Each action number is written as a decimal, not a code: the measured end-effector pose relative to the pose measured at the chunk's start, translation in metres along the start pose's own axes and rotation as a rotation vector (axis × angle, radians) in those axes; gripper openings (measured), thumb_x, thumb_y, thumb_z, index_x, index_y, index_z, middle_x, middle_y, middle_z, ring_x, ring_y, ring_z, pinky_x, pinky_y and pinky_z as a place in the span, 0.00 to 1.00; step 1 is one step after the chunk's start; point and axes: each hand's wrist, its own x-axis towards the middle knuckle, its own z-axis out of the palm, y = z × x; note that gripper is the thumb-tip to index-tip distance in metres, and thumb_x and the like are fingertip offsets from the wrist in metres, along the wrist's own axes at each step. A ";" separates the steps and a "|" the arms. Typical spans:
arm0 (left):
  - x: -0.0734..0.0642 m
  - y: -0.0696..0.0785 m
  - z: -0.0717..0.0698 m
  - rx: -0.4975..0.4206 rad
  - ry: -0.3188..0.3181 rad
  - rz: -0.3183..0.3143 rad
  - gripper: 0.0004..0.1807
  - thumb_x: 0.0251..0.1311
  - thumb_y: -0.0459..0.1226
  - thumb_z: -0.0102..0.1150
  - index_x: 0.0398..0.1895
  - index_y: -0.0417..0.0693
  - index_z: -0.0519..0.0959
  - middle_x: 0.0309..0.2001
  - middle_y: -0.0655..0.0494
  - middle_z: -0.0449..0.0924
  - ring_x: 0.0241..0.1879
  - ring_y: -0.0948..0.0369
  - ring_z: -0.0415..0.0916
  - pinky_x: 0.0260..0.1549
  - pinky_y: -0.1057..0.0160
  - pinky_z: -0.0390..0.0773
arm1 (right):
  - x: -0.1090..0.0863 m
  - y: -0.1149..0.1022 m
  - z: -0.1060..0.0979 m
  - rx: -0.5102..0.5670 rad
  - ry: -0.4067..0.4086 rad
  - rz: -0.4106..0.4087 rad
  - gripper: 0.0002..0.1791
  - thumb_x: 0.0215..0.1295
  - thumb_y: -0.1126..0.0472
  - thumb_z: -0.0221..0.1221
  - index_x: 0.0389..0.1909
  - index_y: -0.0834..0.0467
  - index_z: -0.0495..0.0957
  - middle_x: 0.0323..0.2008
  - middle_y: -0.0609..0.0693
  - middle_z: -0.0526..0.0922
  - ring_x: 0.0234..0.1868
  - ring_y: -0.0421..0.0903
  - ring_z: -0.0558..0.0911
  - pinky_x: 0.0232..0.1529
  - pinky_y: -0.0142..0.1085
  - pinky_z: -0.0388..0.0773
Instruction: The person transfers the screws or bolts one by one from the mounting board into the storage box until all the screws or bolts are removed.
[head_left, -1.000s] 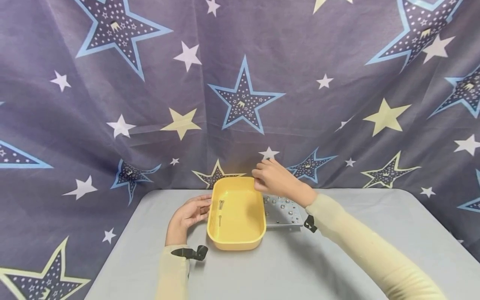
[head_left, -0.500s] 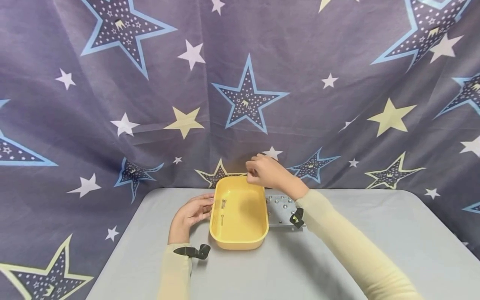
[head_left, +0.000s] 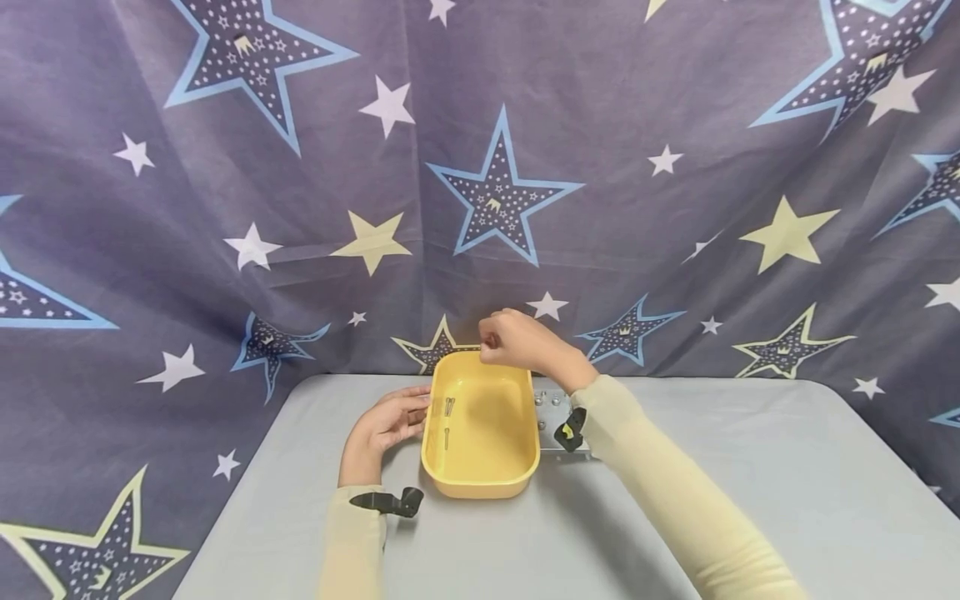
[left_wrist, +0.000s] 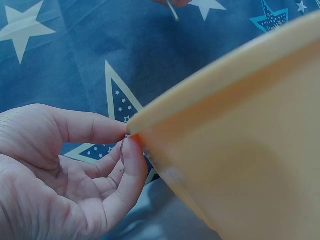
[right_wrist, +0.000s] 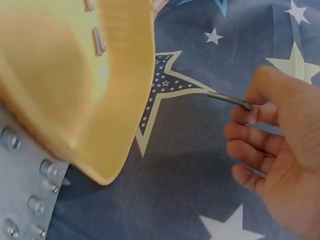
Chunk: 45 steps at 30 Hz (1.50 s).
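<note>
A yellow tray (head_left: 480, 490) stands on the table, with several small metal screws (head_left: 447, 421) lying along the left of its floor. My left hand (head_left: 386, 425) is at its left side, fingertips touching the outer wall just under the rim in the left wrist view. Above the tray's far right corner is my right hand (head_left: 521, 340). Between its thumb and forefinger it pinches a thin metal screw (right_wrist: 227, 100), head end at the fingertips and shaft sticking out; in the head view the fingers hide this screw.
A grey metal plate (head_left: 551, 417) with several upright fasteners (right_wrist: 48, 168) lies right beside the tray, partly under my right forearm. Behind the grey tabletop (head_left: 712, 467) hangs a dark star-patterned cloth (head_left: 480, 50).
My right hand has moved left, from over the plate's far edge to above the tray's far rim. The left hand stays against the tray, and the head view shifts slightly.
</note>
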 end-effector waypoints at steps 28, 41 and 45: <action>-0.001 -0.003 -0.001 -0.003 -0.027 0.002 0.29 0.74 0.30 0.49 0.75 0.31 0.57 0.38 0.59 0.84 0.37 0.67 0.81 0.38 0.70 0.83 | 0.025 -0.009 0.030 -0.001 -0.293 0.107 0.18 0.49 0.68 0.69 0.13 0.52 0.71 0.15 0.41 0.69 0.20 0.39 0.67 0.23 0.29 0.63; 0.001 -0.002 -0.001 0.005 -0.005 -0.004 0.29 0.74 0.29 0.49 0.75 0.32 0.58 0.42 0.56 0.84 0.39 0.65 0.82 0.39 0.69 0.83 | 0.036 -0.016 0.051 -0.061 -0.351 0.141 0.19 0.51 0.69 0.71 0.13 0.52 0.71 0.15 0.42 0.70 0.20 0.39 0.67 0.22 0.29 0.63; 0.001 -0.001 -0.001 0.006 -0.013 0.000 0.29 0.74 0.29 0.49 0.75 0.32 0.58 0.41 0.57 0.84 0.39 0.66 0.82 0.40 0.69 0.83 | 0.040 -0.016 0.057 -0.096 -0.387 0.177 0.22 0.53 0.68 0.70 0.11 0.50 0.68 0.13 0.40 0.67 0.19 0.38 0.65 0.20 0.30 0.61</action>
